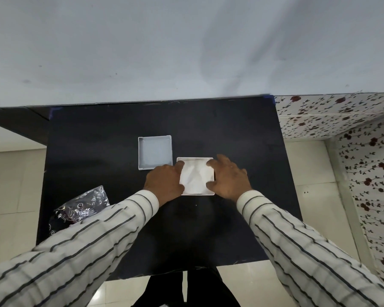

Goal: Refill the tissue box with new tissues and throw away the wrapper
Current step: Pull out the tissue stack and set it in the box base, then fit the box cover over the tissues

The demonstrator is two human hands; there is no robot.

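A square white tissue box [195,193] stands open on the black table [102,138], with a stack of white tissues [195,176] lying inside it. My left hand [164,180] rests on the box's left side, fingers over the tissues' edge. My right hand [227,177] rests on the box's right side, fingers spread over that edge. The box's white lid [155,152] lies upside down just behind and to the left of the box. A crumpled shiny wrapper [82,204] with dark print lies near the table's left edge, partly hidden by my left sleeve.
The table stands against a pale wall [186,52]. A surface with flower-patterned covering [341,114] runs along the right. Pale floor tiles [13,173] show on both sides of the table.
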